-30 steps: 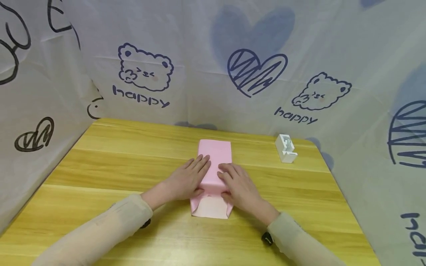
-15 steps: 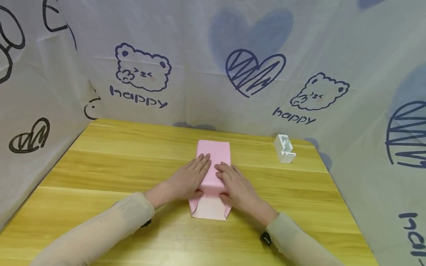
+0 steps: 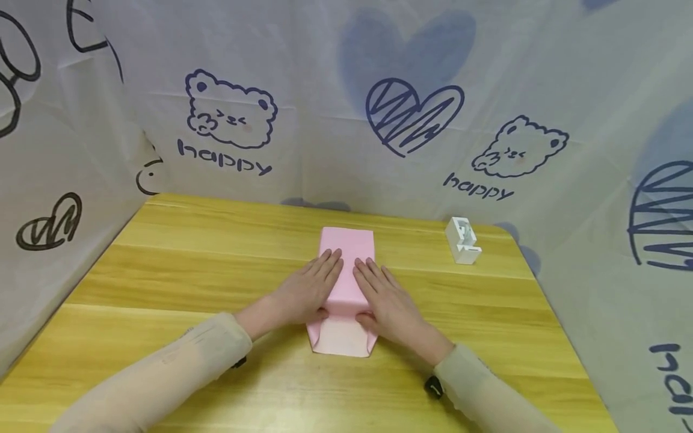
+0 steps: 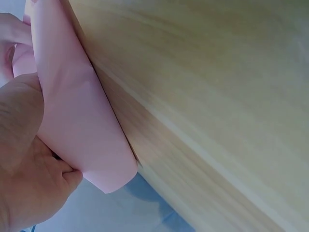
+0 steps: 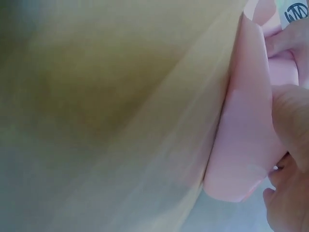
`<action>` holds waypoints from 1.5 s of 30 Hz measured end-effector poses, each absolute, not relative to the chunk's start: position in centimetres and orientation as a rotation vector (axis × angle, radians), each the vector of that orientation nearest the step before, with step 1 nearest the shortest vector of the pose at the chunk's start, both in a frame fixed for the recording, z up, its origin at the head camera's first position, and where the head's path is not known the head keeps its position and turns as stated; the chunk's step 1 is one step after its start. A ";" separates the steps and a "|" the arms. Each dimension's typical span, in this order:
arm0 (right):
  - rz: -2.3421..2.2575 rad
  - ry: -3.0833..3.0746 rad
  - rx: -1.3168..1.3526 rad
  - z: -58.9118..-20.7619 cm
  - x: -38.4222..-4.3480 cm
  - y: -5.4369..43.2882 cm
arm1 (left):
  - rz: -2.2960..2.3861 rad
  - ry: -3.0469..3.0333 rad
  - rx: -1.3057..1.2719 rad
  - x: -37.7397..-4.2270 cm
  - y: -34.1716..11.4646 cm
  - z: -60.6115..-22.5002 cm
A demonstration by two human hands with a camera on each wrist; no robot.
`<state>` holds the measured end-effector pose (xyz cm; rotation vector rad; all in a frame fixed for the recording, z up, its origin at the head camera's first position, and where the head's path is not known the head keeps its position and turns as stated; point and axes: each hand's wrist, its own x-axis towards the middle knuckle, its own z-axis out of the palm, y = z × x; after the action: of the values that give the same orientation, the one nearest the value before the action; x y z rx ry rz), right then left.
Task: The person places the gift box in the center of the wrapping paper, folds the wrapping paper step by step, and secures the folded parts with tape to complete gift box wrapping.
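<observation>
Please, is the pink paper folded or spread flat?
Folded. The pink paper turns inward along both sides of its pale near end.

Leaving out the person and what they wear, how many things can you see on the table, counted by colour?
Pink: 1, the folded pink paper
White: 1, the white block-like object
Total: 2

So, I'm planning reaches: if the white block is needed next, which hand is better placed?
Likely the right hand: it rests on the pink paper, on the side nearer the white block. The left hand, on the opposite side, would have to reach across.
</observation>
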<state>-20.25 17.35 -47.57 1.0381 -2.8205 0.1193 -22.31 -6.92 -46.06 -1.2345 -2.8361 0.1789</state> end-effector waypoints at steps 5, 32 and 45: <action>0.158 -2.845 1.041 -47.5 -20.3 17.8 | 0.165 -2.843 -1.237 -22.2 -6.8 -45.9; 0.215 -2.816 1.067 -47.3 -20.3 17.7 | 0.061 -2.888 -1.205 -22.5 -5.2 -45.9; 0.515 -2.765 0.652 -46.5 -17.3 19.8 | 0.050 -2.898 -1.215 -22.5 -4.8 -45.9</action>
<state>-17.29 19.82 -46.51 0.6518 -2.7654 0.5146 -22.51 -4.84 -45.88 -1.2146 -2.8979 0.0497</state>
